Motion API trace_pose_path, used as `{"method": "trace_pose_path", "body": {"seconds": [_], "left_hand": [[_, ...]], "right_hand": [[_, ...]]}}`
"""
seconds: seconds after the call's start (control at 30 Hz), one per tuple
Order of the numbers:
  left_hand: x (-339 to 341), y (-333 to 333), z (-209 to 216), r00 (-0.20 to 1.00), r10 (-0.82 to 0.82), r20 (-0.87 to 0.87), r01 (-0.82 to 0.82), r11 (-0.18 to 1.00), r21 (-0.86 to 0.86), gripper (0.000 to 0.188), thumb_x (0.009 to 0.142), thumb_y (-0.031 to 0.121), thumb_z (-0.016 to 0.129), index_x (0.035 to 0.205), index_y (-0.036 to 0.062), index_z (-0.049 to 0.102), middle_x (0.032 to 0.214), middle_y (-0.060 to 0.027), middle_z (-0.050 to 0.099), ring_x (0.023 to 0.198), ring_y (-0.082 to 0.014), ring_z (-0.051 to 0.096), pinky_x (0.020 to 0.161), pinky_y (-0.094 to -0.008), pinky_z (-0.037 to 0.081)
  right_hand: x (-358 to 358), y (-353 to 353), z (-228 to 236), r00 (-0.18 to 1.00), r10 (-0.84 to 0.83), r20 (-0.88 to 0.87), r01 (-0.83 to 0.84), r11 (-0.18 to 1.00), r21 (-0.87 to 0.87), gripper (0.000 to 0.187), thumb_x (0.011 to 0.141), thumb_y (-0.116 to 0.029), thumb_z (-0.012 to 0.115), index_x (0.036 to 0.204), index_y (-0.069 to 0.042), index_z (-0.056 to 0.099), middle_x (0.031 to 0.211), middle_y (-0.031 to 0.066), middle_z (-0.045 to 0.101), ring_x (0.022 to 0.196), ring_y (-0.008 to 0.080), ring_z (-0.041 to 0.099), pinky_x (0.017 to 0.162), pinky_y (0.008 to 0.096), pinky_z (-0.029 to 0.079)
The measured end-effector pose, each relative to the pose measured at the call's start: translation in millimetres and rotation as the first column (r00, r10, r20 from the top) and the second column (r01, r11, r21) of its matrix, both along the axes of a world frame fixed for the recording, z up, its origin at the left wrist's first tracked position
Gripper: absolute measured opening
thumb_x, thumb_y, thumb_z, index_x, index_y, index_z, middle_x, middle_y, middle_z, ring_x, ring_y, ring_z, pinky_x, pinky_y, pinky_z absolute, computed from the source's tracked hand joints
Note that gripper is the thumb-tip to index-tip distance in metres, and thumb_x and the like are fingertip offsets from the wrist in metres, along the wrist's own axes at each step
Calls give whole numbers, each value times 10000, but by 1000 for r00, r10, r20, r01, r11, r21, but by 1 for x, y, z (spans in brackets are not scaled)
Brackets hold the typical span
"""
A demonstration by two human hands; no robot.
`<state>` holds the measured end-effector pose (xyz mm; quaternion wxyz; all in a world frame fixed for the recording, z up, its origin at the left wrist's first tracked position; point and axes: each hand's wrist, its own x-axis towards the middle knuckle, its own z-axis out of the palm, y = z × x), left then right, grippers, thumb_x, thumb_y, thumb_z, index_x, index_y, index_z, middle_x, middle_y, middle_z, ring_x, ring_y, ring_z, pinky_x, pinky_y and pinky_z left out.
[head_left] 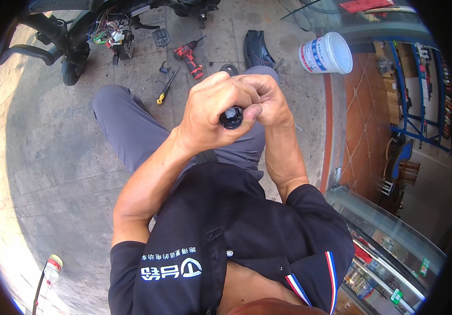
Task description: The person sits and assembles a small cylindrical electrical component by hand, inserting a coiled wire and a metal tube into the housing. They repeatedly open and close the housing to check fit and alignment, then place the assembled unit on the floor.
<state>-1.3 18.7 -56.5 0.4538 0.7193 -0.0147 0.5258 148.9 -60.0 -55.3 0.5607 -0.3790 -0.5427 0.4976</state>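
Observation:
In front of my chest, my left hand (208,111) is wrapped round a short black tube (231,119). The tube's open round end faces up toward me, with something pale inside it. My right hand (269,98) is closed beside it, its fingers against the left hand and its thumb near the tube's rim. The rest of the tube is hidden by my fingers. Beyond my hands on the paving lie a red and black cordless drill (188,58), a screwdriver (167,88) with a yellow handle, and a black curved panel (259,50).
A partly stripped scooter (71,47) stands at the far left, with a bundle of loose wires (111,32). A white bucket (325,52) is at the far right by a doorway. Small black parts (161,37) lie near the drill. A glass case (388,231) stands at my right.

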Motion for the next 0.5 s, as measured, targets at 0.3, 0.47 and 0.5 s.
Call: {"method": "trace_pose_path", "body": {"seconds": [0.3,0.47,0.5], "left_hand": [[-1,-6,3,993,-114,11,114,990,-82,251,681,105,827,829,115,625,809,17,701,632,-171,589,596,-292,423],[-1,-10,3,997,-71,26,74,993,-93,236,664,81,797,825,112,627,821,12,702,610,-181,557,583,-303,418],[-1,-9,2,999,-41,24,43,996,-78,236,666,74,795,823,110,622,819,9,701,608,-183,557,583,-303,418]], "right_hand": [[14,10,-2,985,166,56,-171,980,103,145,804,-15,725,728,-22,601,765,33,630,703,104,567,616,276,456],[9,6,-5,992,126,26,-129,982,138,150,802,3,701,708,-28,590,770,42,633,683,122,560,607,283,452],[6,6,-5,994,109,18,-110,982,154,149,804,6,696,708,-28,587,766,42,630,679,126,558,606,285,452]]}}
